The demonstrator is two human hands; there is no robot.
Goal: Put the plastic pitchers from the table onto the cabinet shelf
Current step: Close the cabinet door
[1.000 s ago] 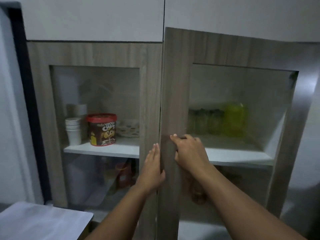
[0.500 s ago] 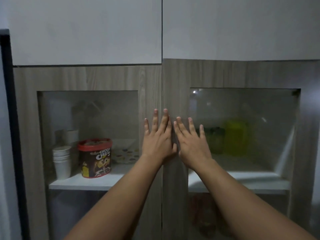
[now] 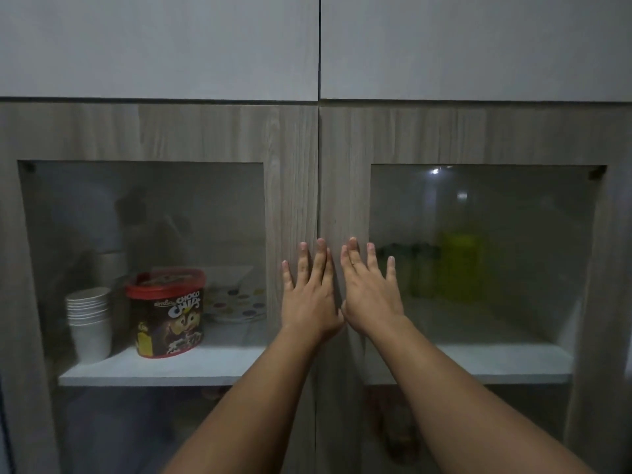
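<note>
Both wood-grain cabinet doors stand closed. My left hand lies flat on the left door with fingers spread. My right hand lies flat on the right door, right beside the seam. Neither hand holds anything. Behind the right door's glass, a yellow-green plastic pitcher stands on the white cabinet shelf, with darker green pitchers to its left, dim and blurred through the pane.
Behind the left glass, a stack of white paper cups, a red-lidded Choco Chips tub and dotted plates sit on the left shelf. White upper cabinet doors are above. Dim items fill the lower shelf.
The right door swung shut from ajar. My right hand left the door's edge and now presses flat on it; my left hand rose. The view moved closer and higher.
</note>
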